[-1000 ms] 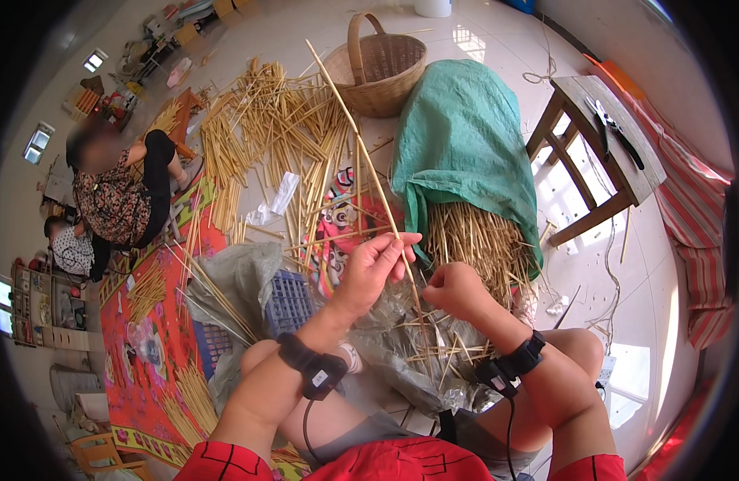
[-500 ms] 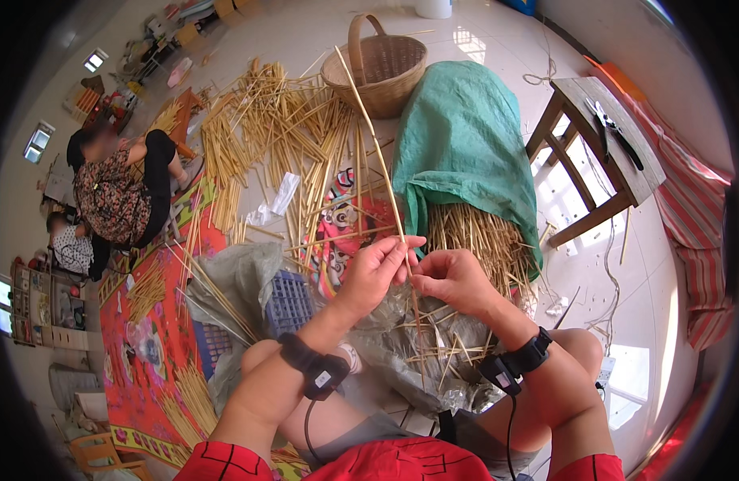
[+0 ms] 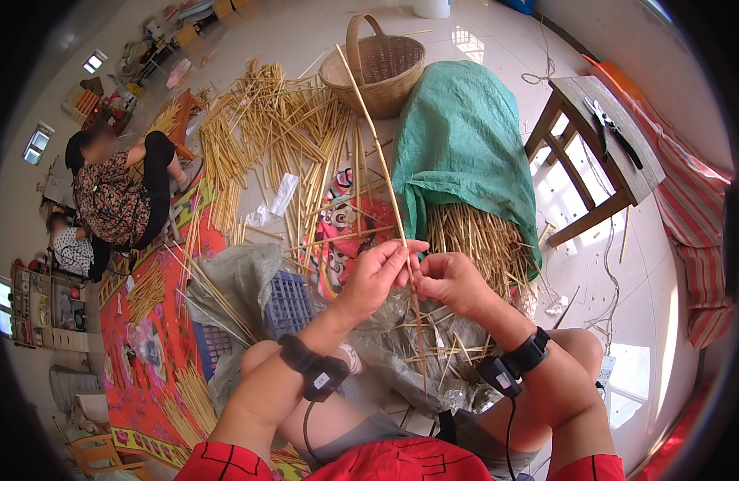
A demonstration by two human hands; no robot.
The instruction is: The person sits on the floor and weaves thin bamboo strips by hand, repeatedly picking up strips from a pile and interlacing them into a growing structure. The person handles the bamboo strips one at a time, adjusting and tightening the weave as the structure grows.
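So, nearest first: what is listed?

Item, red sleeves (image 3: 225, 462), two. Item, dark wristbands (image 3: 307, 369), two, one on each forearm, each with a cable.

And the fingers?

My left fingers (image 3: 415, 245): closed, thumb pressed against the rest, with hold of one long pale stalk (image 3: 375, 136). My right fingers (image 3: 434, 268): drawn in nearly closed, tips at the same stalk just below the left; whether they grip it, I cannot tell.

Position of the stalk?

Tilted in front of me, top leaning left, thin reddish-brown lower end hanging over grey plastic sheeting (image 3: 384, 353) strewn with short pieces.

Next outward?

To the left, one blue crate (image 3: 289, 301), partly under grey plastic. To the right, one green sack (image 3: 466, 120), lying on the floor, mouth towards me, stuffed with brown straw (image 3: 474, 240). Right of that, one wooden stool (image 3: 618, 104) bearing open-handled pliers (image 3: 612, 132).

And farthest?

One loose heap of cut stalks (image 3: 277, 112); beside it, one round wicker basket (image 3: 385, 92) with a hooped handle. Far left, one seated person (image 3: 117, 192) in a flowered top, and a second, smaller-looking person (image 3: 69, 248) in a spotted top.
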